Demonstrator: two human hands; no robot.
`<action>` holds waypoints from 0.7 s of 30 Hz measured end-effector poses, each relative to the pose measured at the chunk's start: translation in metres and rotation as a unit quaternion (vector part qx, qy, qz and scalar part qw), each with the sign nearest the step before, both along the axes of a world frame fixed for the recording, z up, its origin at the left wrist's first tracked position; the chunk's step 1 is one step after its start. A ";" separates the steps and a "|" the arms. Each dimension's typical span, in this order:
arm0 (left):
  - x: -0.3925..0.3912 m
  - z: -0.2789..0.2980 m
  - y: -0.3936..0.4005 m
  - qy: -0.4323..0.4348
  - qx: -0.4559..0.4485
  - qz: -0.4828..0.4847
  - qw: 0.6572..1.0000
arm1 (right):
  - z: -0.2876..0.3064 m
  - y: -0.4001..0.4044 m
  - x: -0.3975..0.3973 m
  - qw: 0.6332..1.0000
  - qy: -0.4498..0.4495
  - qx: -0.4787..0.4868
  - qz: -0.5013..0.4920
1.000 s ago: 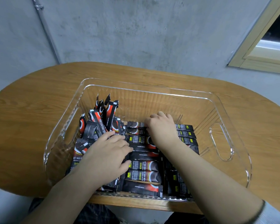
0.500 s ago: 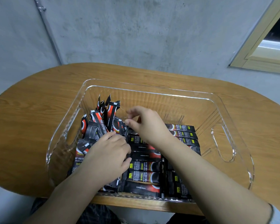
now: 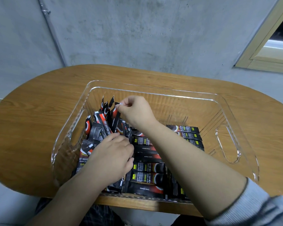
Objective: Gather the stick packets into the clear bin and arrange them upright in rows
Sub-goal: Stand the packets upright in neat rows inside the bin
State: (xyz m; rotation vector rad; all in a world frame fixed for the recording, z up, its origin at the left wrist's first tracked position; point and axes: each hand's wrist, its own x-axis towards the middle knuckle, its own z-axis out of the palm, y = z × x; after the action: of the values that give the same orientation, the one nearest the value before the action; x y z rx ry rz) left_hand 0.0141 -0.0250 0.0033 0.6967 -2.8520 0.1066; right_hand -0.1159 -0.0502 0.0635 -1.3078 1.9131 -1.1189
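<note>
The wooden table (image 3: 31, 128), oval in outline, stands against a grey concrete wall (image 3: 137, 30). A window frame (image 3: 260, 51) shows at upper right. The clear bin (image 3: 227, 132) sits on the table, its near edge at the table's front rim.

Inside the bin, the flat packets (image 3: 147, 167) lie stacked in rows across the floor, from the near wall toward the centre, with more under the right forearm. The upright packets (image 3: 104, 121) stand leaning in a cluster at the bin's left side.

The left hand (image 3: 111, 157) lies palm down with fingers loosely bent on the packets at left; whether it grips any cannot be told. The right hand (image 3: 136, 110) is raised above the cluster, thumb and forefinger pinching the top of one tall packet (image 3: 115, 118), which stands nearly upright among the others.
</note>
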 end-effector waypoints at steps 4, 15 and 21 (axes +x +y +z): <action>0.000 -0.003 0.000 0.008 -0.005 0.006 1.000 | 0.002 0.027 -0.030 0.997 -0.050 -0.034 -0.053; -0.001 -0.002 -0.002 -0.019 -0.002 -0.011 1.000 | -0.023 0.071 -0.072 0.986 0.043 0.115 -0.113; 0.000 -0.002 -0.001 -0.019 -0.006 -0.015 1.000 | -0.030 0.070 -0.068 0.972 0.152 0.141 -0.113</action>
State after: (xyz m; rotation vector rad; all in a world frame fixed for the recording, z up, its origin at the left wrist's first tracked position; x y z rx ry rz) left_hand 0.0140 -0.0259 0.0017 0.6571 -2.8940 0.1325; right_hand -0.1842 0.0201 0.0333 -1.1752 2.3947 -0.7406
